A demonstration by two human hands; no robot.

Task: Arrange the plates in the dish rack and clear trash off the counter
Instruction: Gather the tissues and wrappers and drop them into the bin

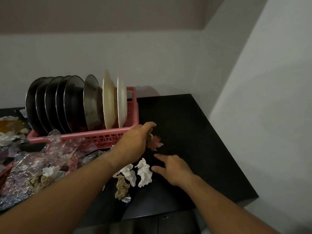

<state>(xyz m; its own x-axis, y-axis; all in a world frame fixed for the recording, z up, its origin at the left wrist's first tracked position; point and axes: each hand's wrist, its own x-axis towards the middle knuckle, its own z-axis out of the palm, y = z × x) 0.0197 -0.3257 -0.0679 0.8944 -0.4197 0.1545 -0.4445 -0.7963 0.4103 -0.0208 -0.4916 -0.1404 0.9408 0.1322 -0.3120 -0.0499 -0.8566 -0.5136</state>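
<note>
Plates stand racked, trash remains: a row of round plates, five dark ones, a steel one, a cream one and a white one, sits upright on edge in the pink plastic dish rack at the back of the black tabletop, so that half of the job looks done. The left hand reaches past the rack's corner, its grip clamped on a crumpled red-and-tan wrapper just off the surface. The right hand hovers with its grip apart, thumb beside crumpled white tissues. A wad of brown paper and a spread of clear film and foil left of the arms await clearing.
</note>
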